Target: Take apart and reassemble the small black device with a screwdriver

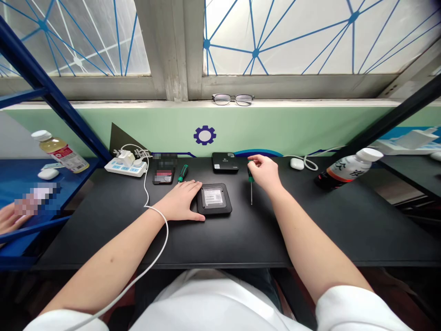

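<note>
My left hand (181,200) lies flat on the black desk (103,220), fingers stretched out and touching the left side of a small black box with a white label (214,199). My right hand (263,171) is closed in a pinch on the handle of a screwdriver (251,187), whose thin shaft points down toward me, just right of the labelled box. A second black box (225,162) sits behind, near the wall. Another green-handled screwdriver (182,173) lies left of it.
A white power strip (126,167) with a cable running over my left arm, a dark small case (163,175), a white mouse-like object (296,163), a bottle lying at right (347,169), a bottle at left (60,151), glasses on the sill (233,99). Another person's hand shows at far left (8,219).
</note>
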Available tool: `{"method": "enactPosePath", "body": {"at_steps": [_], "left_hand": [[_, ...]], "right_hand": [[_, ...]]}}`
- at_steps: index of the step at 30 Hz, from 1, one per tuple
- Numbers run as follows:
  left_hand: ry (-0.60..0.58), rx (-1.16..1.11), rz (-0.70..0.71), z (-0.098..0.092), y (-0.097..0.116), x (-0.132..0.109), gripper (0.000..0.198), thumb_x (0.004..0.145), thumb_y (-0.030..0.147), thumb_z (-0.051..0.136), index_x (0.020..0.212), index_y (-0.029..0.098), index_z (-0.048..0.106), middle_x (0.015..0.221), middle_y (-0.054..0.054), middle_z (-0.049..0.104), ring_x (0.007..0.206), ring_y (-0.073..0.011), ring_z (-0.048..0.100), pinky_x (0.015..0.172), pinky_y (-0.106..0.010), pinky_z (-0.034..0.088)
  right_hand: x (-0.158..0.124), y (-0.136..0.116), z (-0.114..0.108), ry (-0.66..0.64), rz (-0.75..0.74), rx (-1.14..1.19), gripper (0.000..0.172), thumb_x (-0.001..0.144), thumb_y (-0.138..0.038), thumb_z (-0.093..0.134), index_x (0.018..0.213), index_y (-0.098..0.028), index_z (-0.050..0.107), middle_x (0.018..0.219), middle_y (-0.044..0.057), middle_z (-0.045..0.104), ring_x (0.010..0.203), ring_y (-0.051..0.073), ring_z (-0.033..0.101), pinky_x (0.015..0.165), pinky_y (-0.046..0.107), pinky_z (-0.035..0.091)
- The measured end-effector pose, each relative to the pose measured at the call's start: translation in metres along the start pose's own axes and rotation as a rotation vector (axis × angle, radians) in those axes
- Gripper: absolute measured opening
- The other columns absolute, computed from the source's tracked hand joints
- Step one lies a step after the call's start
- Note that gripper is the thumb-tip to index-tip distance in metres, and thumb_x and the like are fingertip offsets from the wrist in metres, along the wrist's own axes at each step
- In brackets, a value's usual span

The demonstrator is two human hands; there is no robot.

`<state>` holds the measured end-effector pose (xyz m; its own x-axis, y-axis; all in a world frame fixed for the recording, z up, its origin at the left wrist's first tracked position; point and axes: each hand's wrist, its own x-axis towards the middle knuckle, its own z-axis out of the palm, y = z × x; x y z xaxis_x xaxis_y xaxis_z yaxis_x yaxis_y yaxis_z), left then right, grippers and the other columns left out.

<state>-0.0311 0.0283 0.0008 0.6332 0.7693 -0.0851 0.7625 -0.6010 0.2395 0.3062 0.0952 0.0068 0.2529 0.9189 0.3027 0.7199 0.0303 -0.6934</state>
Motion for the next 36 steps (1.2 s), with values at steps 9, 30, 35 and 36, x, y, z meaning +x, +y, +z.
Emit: {"method": "enactPosePath", "body": {"at_steps": [9, 30, 35, 36], "left_hand": [[0.039, 0.049, -0.013, 0.004, -0.002, 0.001, 0.121, 0.084, 0.087, 0.069, 0.172, 0.012, 0.035, 0.176, -0.022, 0.039, 0.167, -0.0435, 0.028, 0.137, -0.058, 0.021], [0.131, 0.127, 0.033, 0.011, -0.005, 0.001, 0.116, 0.089, 0.087, 0.064, 0.171, 0.011, 0.035, 0.169, -0.023, 0.051, 0.16, -0.0432, 0.042, 0.134, -0.06, 0.019], [0.22, 0.133, 0.048, 0.015, 0.004, 0.005, 0.113, 0.087, 0.085, 0.069, 0.166, 0.009, 0.043, 0.164, -0.025, 0.055, 0.156, -0.0449, 0.046, 0.132, -0.062, 0.023], [0.235, 0.122, 0.057, 0.016, 0.006, 0.005, 0.11, 0.086, 0.084, 0.07, 0.164, 0.01, 0.046, 0.163, -0.024, 0.056, 0.155, -0.0447, 0.047, 0.132, -0.062, 0.024]], "right_hand": [[0.007, 0.029, 0.015, -0.134, 0.047, -0.275, 0.026, 0.09, -0.02, 0.062, 0.107, -0.015, 0.082, 0.107, 0.018, 0.08, 0.105, 0.033, 0.074, 0.095, 0.045, 0.057], [-0.083, -0.064, 0.038, -0.382, -0.006, 0.098, 0.043, 0.098, -0.063, 0.06, 0.115, -0.024, 0.067, 0.119, 0.012, 0.078, 0.114, 0.031, 0.072, 0.097, 0.044, 0.057], [-0.085, -0.057, 0.039, -0.487, -0.166, 0.689, 0.078, 0.091, -0.088, 0.054, 0.142, -0.03, 0.056, 0.168, 0.014, 0.053, 0.149, 0.035, 0.059, 0.112, 0.051, 0.057], [-0.088, -0.057, 0.04, -0.554, -0.234, 0.705, 0.084, 0.089, -0.089, 0.059, 0.151, -0.032, 0.051, 0.177, 0.014, 0.041, 0.157, 0.036, 0.051, 0.117, 0.054, 0.054]]}}
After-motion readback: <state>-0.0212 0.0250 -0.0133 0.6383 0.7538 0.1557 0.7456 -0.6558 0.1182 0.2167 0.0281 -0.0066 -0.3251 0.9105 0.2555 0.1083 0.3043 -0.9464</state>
